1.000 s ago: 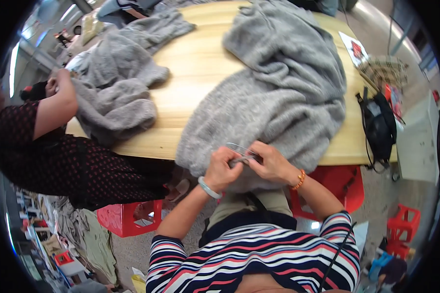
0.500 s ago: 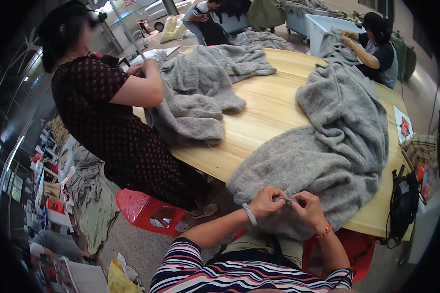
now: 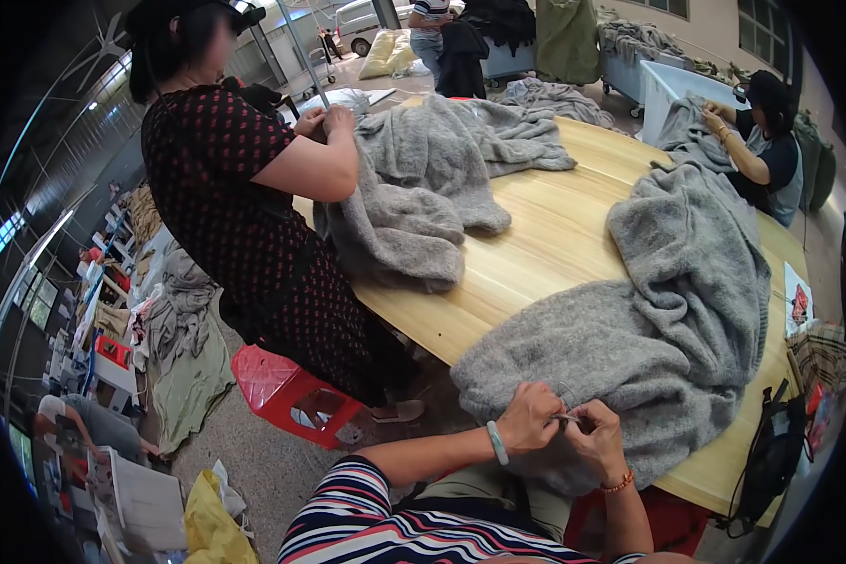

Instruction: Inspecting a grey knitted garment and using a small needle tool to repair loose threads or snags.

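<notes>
A grey fuzzy knitted garment lies bunched over the near edge of the table and hangs down in front of me. My left hand is closed in a pinch on a small edge of the garment. My right hand, also closed, pinches that edge from the other side. The fingertips of both hands almost meet. A thin curved strand rises beside the left fingers; whether it is thread or wire, I cannot tell. Any small tool between the fingers is hidden.
Across the pale wooden table, a standing person handles another grey garment. A seated person works at the far right beside a white bin. A red stool stands left; a black bag hangs at the right edge.
The whole view has shifted, so the scene sits further right and lower. My hands stay together at the garment's edge, the left turned more knuckles-up. The thin strand shows less.
</notes>
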`<action>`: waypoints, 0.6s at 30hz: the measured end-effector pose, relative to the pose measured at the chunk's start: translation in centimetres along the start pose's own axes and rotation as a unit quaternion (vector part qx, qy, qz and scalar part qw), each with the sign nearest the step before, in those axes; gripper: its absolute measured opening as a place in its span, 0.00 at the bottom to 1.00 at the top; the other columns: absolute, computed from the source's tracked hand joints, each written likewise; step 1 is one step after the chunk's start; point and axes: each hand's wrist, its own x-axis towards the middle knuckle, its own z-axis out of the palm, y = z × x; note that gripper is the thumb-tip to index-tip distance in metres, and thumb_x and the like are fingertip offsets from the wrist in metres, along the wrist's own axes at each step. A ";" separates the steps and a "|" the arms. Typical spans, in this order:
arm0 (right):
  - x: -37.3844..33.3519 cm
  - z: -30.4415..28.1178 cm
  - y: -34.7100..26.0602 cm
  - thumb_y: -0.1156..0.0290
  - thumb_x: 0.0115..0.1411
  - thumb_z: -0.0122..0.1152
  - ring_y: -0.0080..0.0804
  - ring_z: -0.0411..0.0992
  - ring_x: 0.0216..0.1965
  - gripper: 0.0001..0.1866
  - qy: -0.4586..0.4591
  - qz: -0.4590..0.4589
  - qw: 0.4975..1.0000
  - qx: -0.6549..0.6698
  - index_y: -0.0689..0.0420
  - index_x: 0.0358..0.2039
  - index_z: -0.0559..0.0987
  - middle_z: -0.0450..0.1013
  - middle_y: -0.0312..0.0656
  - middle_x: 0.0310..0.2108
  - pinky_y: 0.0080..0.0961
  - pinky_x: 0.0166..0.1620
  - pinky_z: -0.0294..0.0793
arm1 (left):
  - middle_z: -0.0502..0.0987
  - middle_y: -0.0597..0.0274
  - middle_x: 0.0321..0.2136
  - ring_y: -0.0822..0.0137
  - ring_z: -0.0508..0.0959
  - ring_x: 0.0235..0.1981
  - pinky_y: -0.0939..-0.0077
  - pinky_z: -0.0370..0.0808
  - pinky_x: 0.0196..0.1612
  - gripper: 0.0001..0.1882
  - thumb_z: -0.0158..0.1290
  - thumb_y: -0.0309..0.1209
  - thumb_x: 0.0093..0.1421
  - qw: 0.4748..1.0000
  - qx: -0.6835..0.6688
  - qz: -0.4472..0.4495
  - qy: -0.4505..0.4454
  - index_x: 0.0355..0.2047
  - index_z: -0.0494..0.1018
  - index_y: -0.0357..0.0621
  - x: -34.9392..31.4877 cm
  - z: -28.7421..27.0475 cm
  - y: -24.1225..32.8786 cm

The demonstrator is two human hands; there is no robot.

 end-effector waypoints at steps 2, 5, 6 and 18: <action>0.2 -0.1 0.0 0.76 0.50 0.65 0.24 0.71 0.24 0.06 0.011 -0.021 1.000 -0.011 0.62 0.29 0.81 0.72 0.40 0.25 0.21 0.29 0.70 | 0.75 0.64 0.28 0.60 0.74 0.38 0.63 0.64 0.48 0.06 0.58 0.28 0.49 0.999 -0.038 -0.038 -0.001 0.29 0.77 0.47 0.2 -0.5 -0.1; 0.4 0.1 0.0 0.76 0.50 0.66 0.24 0.71 0.25 0.07 0.020 -0.043 0.999 -0.023 0.62 0.31 0.82 0.73 0.40 0.25 0.21 0.30 0.71 | 0.77 0.63 0.31 0.60 0.74 0.40 0.64 0.67 0.50 0.06 0.58 0.28 0.51 0.985 -0.138 -0.101 -0.011 0.31 0.79 0.45 -0.2 -0.7 -1.5; 0.5 0.1 0.1 0.76 0.51 0.66 0.23 0.72 0.25 0.07 0.023 -0.043 0.998 -0.029 0.62 0.32 0.82 0.73 0.40 0.25 0.21 0.30 0.71 | 0.78 0.61 0.33 0.60 0.75 0.42 0.64 0.68 0.50 0.07 0.58 0.28 0.53 0.971 -0.205 -0.122 -0.022 0.33 0.79 0.43 -0.2 -0.7 -1.8; 0.3 1.1 2.1 0.78 0.58 0.64 0.14 0.68 0.29 0.05 0.009 0.031 0.983 0.179 0.63 0.35 0.81 0.75 0.30 0.28 0.16 0.32 0.69 | 0.79 0.54 0.32 0.59 0.77 0.38 0.69 0.74 0.43 0.10 0.57 0.29 0.55 0.960 -0.219 -0.169 -0.035 0.36 0.79 0.38 -0.3 0.0 -0.8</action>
